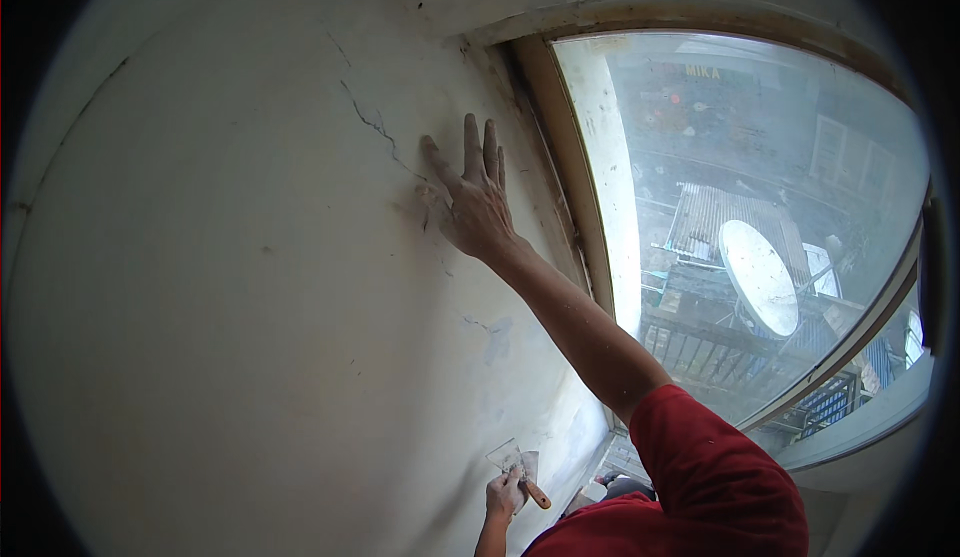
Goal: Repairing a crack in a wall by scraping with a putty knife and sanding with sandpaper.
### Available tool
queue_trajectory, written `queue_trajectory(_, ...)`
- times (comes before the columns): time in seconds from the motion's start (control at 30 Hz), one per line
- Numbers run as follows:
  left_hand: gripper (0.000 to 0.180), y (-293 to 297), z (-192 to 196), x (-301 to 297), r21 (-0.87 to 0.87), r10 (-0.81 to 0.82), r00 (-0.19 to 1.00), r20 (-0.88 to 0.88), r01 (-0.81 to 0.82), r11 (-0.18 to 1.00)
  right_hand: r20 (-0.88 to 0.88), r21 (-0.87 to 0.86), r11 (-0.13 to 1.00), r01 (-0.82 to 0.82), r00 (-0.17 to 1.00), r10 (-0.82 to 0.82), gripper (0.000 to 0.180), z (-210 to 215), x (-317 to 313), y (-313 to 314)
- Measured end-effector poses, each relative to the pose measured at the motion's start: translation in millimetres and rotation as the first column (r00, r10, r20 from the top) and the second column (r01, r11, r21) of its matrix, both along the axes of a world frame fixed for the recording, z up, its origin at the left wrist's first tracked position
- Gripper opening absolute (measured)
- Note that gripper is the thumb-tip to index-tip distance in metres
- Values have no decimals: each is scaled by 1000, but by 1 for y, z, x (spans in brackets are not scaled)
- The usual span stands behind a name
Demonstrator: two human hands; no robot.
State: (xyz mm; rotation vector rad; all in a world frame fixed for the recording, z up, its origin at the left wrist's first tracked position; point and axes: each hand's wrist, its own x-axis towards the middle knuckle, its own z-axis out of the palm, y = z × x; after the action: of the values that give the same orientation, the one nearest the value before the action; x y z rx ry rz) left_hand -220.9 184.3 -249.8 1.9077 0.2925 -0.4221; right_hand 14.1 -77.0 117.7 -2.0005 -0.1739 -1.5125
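My right hand [478, 207] reaches up with fingers spread, its palm side against the off-white wall [220, 337]. Grey dust coats the fingers. A dark crack [370, 120] in the plaster runs down toward the thumb; part of the wall is hidden behind the hand. Low down, beside the wall, my left hand [505, 495] is closed around a putty knife with a wooden handle [538, 495]. Two flat blade shapes show above that hand, a pale one [505, 454] and a greyer one [530, 465]; whether they belong to separate tools I cannot tell.
Right of the wall is a window with a brown wooden frame [572, 147]. Through its glass appear a white satellite dish [758, 277] and a corrugated roof [735, 222]. A bluish-grey patch [497, 340] marks the wall below my right hand. Another crack [80, 122] runs along the upper left.
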Motion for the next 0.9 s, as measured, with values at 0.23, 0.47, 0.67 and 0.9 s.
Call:
queue_trajectory(0.23,45,5,6,-5,-6,27,998,59,-27,1000,-35,-61,990,-129,991,127,58,-29,-26,31)
queue_trajectory(0.47,44,-9,31,10,-35,-46,994,100,49,998,-17,62,994,-88,996,89,58,-21,-15,21)
queue_trajectory(0.67,36,-25,79,20,-335,-3,990,138,50,941,-42,-143,966,-215,977,211,43,-75,-59,19)
queue_trajectory(0.9,35,-37,131,27,-632,67,968,243,106,768,-137,967,191,-169,288,948,70,-262,-158,45)
